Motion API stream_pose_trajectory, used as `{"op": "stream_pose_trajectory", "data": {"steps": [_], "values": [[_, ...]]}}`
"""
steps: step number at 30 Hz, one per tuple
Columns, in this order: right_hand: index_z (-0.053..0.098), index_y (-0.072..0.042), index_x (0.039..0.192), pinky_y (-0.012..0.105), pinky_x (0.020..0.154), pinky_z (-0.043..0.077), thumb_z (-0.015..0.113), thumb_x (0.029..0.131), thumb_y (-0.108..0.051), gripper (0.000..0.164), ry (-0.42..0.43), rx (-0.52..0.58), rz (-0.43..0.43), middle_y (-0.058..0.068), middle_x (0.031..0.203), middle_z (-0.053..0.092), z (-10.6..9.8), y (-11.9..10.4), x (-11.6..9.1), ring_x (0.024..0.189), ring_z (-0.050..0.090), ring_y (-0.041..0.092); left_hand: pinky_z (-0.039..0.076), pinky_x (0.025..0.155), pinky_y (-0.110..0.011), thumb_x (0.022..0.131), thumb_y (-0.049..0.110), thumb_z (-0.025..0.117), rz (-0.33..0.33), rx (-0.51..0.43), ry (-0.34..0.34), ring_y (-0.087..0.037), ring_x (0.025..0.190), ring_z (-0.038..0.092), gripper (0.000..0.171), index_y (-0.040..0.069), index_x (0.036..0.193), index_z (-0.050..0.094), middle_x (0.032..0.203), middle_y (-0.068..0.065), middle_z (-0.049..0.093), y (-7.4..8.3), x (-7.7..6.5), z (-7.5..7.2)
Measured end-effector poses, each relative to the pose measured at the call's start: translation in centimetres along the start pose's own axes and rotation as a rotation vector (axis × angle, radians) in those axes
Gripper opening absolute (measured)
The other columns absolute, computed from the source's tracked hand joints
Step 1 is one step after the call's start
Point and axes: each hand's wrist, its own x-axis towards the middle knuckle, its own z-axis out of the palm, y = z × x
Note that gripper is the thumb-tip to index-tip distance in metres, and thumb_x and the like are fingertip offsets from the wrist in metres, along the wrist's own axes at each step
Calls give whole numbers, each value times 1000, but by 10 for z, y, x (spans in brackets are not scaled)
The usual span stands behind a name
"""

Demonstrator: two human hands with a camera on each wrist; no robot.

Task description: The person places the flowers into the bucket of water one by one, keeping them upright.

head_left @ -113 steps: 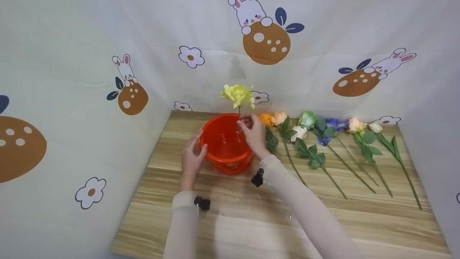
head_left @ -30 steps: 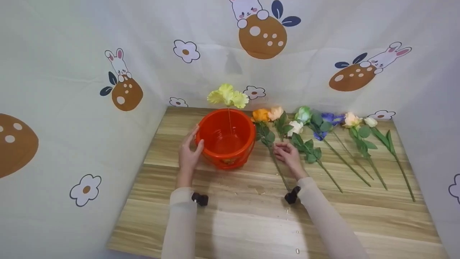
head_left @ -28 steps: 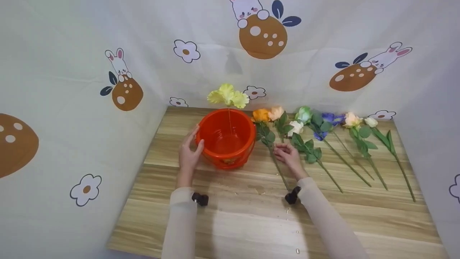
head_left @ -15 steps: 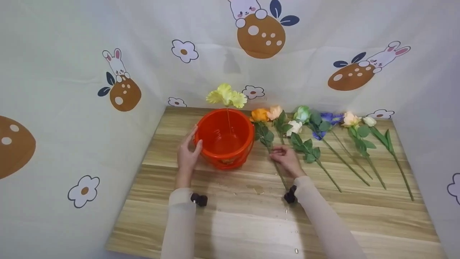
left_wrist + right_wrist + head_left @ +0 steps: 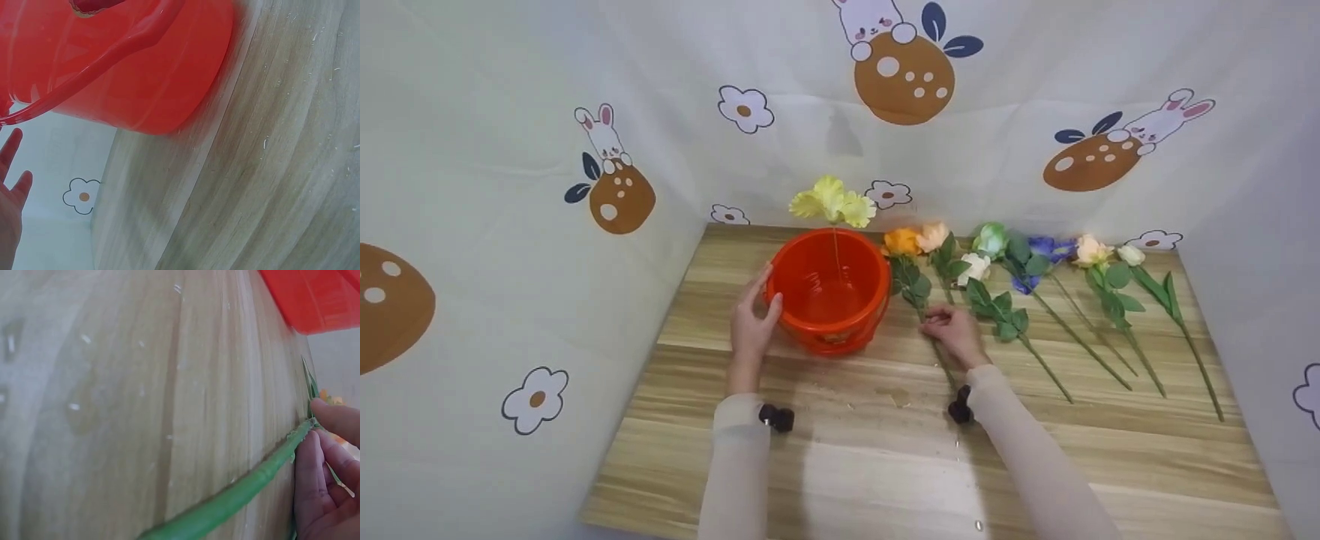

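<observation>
A red bucket point(image 5: 810, 336) stands on the wooden table with a yellow flower point(image 5: 832, 202) upright inside, its thin stem leaning near the back of the rim. My left hand point(image 5: 750, 326) rests against the bucket's left side, thumb and fingers spread at the rim. To the right of the bucket, my right hand point(image 5: 956, 334) pinches the green stem point(image 5: 242, 492) of an orange flower point(image 5: 901, 241) between thumb and fingertips. That flower lies on the table, its bloom toward the back wall. In the left wrist view, the bucket's handle point(image 5: 107, 62) hangs along its side.
Right of the orange flower lie a peach flower point(image 5: 933, 236), a white one point(image 5: 975, 268), a green one point(image 5: 991, 240), a blue one point(image 5: 1046, 251), another peach one point(image 5: 1091, 250) and a white tulip point(image 5: 1131, 255). Water drops point(image 5: 894, 396) dot the table. A printed cloth wall point(image 5: 802, 157) stands behind.
My right hand has let go of the yellow flower, which now stands in the bucket, and moved right to the orange flower's stem, closing on it. My left hand has stayed at the bucket.
</observation>
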Motion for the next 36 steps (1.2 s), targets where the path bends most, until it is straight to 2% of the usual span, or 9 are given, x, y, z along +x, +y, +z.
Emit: {"op": "stream_pose_trajectory", "data": {"steps": [3, 7, 11, 14, 18, 21, 24, 29, 36], "values": [[71, 3, 109, 18, 70, 51, 76, 83, -4, 28, 1, -4, 12, 10, 91, 71, 0, -1, 1, 76, 61, 8, 33, 122, -43, 94, 14, 65, 9, -5, 4, -27, 142, 47, 48, 16, 141, 58, 149, -2, 55, -1, 0, -1], [73, 1, 107, 18, 70, 51, 76, 82, -7, 26, 13, -65, 11, 9, 91, 72, -2, -2, 1, 76, 62, 8, 34, 121, -44, 94, 11, 65, 37, -26, 11, -32, 140, 48, 47, 12, 140, 59, 147, -10, 56, -2, 0, 0], [73, 2, 106, 17, 69, 50, 76, 83, -8, 25, 9, -82, 3, 11, 91, 73, -3, -2, 2, 75, 62, 7, 35, 121, -44, 93, 7, 66, 56, -46, 20, -32, 140, 48, 47, 10, 139, 59, 146, -12, 57, -2, 1, 0], [72, 5, 106, 16, 69, 52, 76, 83, -4, 25, -5, -29, 17, 12, 91, 74, -3, -2, 2, 74, 63, 6, 33, 121, -46, 92, 3, 65, 56, -52, 31, -33, 139, 48, 48, 8, 139, 59, 146, -13, 56, -2, 2, 1], [69, 10, 108, 16, 71, 56, 71, 85, 3, 25, -34, 93, 52, 15, 90, 75, -3, -4, 2, 74, 67, 6, 31, 121, -51, 91, -1, 65, 50, -67, 36, -37, 140, 46, 49, 4, 139, 57, 147, -17, 54, -3, 3, 3], [65, 16, 111, 18, 72, 58, 66, 87, 8, 26, -59, 194, 68, 15, 88, 74, -2, -5, 2, 75, 68, 9, 31, 122, -50, 92, 2, 66, 40, -70, 29, -37, 140, 46, 49, 6, 140, 58, 147, -15, 54, -4, 3, 3], [62, 19, 113, 19, 73, 58, 64, 87, 11, 27, -71, 264, 90, 10, 83, 73, -2, -7, 1, 75, 68, 9, 32, 122, -47, 93, 6, 66, 24, -53, 21, -34, 141, 46, 49, 11, 140, 58, 148, -11, 55, -2, 2, 2], [60, 19, 117, 18, 73, 57, 64, 88, 10, 30, -54, 312, 125, 0, 78, 71, -2, -10, -2, 75, 66, 6, 34, 122, -44, 94, 12, 66, 18, -37, 15, -29, 141, 47, 47, 17, 141, 58, 148, -4, 55, -3, 0, 1], [59, 16, 119, 17, 74, 55, 65, 89, 6, 32, -3, 348, 135, -5, 82, 70, -7, -21, -5, 75, 65, 1, 34, 121, -40, 94, 14, 65, 35, -11, 15, -21, 141, 48, 47, 17, 141, 58, 148, -1, 56, -3, 0, 0]]}}
